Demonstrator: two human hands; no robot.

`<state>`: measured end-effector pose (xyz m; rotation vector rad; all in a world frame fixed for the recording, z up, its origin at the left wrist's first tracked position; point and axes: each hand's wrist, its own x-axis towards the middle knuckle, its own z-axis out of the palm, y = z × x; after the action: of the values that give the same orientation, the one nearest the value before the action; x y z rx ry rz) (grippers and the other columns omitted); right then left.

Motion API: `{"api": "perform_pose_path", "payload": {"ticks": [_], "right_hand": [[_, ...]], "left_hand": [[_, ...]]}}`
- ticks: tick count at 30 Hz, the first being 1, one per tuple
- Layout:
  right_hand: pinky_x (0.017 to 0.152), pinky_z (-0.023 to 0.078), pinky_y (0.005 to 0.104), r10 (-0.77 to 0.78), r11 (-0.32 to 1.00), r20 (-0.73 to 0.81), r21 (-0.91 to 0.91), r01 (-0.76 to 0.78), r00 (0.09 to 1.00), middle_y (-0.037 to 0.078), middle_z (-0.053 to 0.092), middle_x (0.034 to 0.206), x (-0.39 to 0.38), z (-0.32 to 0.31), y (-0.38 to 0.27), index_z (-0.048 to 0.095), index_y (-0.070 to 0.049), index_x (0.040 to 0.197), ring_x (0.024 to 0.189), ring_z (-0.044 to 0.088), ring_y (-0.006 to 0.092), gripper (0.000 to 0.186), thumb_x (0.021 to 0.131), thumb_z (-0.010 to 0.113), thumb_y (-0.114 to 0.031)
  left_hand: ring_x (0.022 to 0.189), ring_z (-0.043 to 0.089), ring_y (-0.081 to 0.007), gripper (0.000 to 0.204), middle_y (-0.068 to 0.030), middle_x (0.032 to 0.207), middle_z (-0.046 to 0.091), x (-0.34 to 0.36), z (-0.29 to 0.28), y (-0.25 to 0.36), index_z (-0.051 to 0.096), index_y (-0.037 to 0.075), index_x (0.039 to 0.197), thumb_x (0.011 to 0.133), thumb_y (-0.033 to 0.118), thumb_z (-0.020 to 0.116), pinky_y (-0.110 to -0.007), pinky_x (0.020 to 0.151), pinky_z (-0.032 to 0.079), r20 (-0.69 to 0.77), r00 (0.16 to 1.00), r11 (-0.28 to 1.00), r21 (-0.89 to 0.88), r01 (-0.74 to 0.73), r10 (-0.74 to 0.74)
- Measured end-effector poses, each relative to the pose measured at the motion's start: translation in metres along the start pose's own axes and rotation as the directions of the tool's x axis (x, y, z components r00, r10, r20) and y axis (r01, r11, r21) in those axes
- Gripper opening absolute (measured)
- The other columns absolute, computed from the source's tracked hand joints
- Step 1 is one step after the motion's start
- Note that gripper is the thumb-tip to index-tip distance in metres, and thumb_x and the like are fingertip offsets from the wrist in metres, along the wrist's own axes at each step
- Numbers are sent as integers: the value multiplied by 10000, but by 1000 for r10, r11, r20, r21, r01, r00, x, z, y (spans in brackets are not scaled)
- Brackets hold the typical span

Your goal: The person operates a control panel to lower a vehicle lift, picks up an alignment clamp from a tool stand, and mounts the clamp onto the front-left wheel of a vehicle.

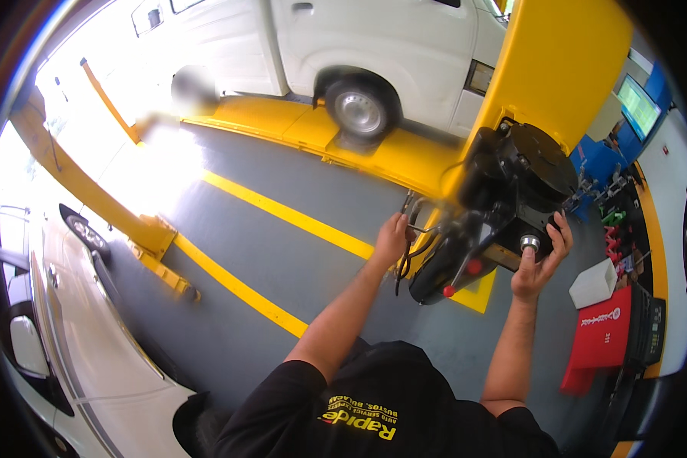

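A black hydraulic power unit (511, 183) is mounted on the yellow lift post (561, 61) in front of me. My right hand (542, 267) grips the edge of its black control box (538, 224). The thumb lies on a round silver push button (530, 243), and the fingers reach over the box's right side. My left hand (393, 238) is closed beside the bent metal tubes and dark hoses (416, 248) left of the unit; what its fingers hold is hard to make out. Between the hands, a lever with a red knob (449, 291) sticks out below the unit.
A white van (389, 46) stands on the yellow lift runway (282, 126). A light-coloured car (91, 336) is parked at left, near another yellow post (91, 183). At right are a red machine (599, 328), a white container (593, 283) and a screen (638, 107). Yellow lines (282, 214) mark the grey floor.
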<state>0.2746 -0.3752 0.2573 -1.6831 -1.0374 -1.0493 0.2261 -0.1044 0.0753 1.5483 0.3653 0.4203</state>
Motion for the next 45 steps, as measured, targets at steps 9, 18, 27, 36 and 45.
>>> {"api": "perform_pose_path", "payload": {"ticks": [9,18,27,36,45], "right_hand": [[1134,301,536,9,1000,-44,26,-7,999,201,455,1369,0,-3,3,507,-43,1241,1328,402,419,405,856,573,-150],[1126,308,542,5,1000,-51,3,-5,999,198,456,1366,2,-4,3,514,-52,1240,1328,392,420,413,838,581,-125],[1136,299,539,13,998,-45,70,-10,999,200,446,1379,1,0,-1,508,-42,1251,1342,388,419,405,864,570,-145],[1148,296,515,30,999,-41,24,-29,999,200,440,1392,-2,-3,2,489,-23,1263,1355,387,406,410,881,547,-160],[1150,300,530,6,1000,-47,-14,-7,999,201,452,1383,-1,-2,2,499,-29,1257,1343,406,420,405,872,556,-143]], "left_hand": [[741,663,-175,309,-71,786,697,0,9,-5,546,89,972,1040,342,384,-320,671,493,-20,997,991,-114,67,-70],[731,671,-177,305,-63,784,698,0,9,1,544,88,959,1037,340,390,-316,660,493,-11,998,990,-124,64,-66],[695,656,-187,335,-87,753,688,5,3,-11,570,52,903,1035,319,415,-328,645,497,-27,1000,990,-143,-7,3],[669,655,-194,337,-103,742,688,0,8,7,563,30,918,1037,313,425,-332,636,498,-7,998,980,-190,53,-55],[699,659,-194,375,-84,766,690,3,7,2,572,43,916,1030,364,418,-333,646,490,11,998,987,-150,60,-59]]}}
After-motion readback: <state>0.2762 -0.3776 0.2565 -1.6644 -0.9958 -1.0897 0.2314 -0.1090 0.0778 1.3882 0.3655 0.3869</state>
